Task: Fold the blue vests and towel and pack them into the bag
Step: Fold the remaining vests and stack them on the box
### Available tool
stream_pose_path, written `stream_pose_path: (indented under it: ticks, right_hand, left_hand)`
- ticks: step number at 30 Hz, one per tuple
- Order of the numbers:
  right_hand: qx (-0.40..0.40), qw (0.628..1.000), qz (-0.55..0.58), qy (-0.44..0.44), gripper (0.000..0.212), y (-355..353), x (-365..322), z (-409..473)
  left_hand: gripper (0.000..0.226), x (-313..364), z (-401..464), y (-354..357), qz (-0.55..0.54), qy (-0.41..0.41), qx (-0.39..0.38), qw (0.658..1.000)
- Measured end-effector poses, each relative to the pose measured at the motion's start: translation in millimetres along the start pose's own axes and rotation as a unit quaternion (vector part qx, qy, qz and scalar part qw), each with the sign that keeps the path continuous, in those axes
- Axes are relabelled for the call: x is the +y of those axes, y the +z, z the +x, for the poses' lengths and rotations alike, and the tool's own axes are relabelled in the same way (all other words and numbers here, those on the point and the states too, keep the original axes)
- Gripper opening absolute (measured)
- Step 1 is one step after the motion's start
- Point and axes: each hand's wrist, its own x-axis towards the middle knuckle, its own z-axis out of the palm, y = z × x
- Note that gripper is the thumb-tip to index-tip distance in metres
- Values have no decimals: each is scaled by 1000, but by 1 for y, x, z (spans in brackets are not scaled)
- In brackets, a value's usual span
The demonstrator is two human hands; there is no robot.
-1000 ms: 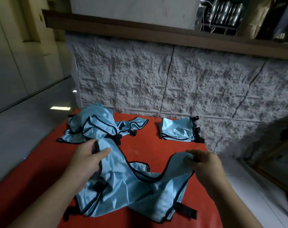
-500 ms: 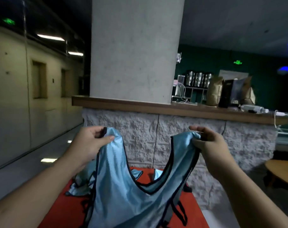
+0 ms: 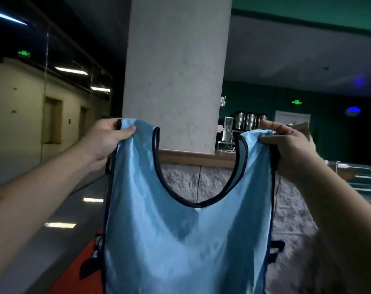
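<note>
A person is holding a blue vest point(image 3: 186, 240) up at arm's length in front of a concrete pillar point(image 3: 176, 66), the left hand point(image 3: 105, 137) pinching one shoulder strap and the right hand point(image 3: 290, 149) gripping the other. The garment is hanging flat and open, its black-trimmed neckline facing the camera, above a strip of red table point(image 3: 82, 279) and a stone-faced counter point(image 3: 201, 183).

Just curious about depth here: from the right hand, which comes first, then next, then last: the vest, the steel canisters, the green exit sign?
1. Blue vest: its shoulder is gripped in the right hand.
2. Steel canisters: behind the counter, slightly left.
3. Green exit sign: on the far wall.
</note>
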Motion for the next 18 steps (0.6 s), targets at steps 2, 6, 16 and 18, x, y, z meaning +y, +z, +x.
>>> stream_pose_path:
  ticks: [2,6,16,18]
  right_hand:
    - [-8,999,-49,15,31,-7,29,6]
    - [-14,989,-133,62,16,-24,120,27]
    - [-3,956,-229,181,15,-64,367,139]
    - [14,951,-239,195,16,-66,419,176]
  left_hand:
    - [10,-31,5,-1,40,-30,-6,999]
    - [11,-122,14,-1,121,-81,-21,989]
    - [24,-392,94,18,160,-250,18,955]
    - [26,-443,120,29,143,-265,28,953]
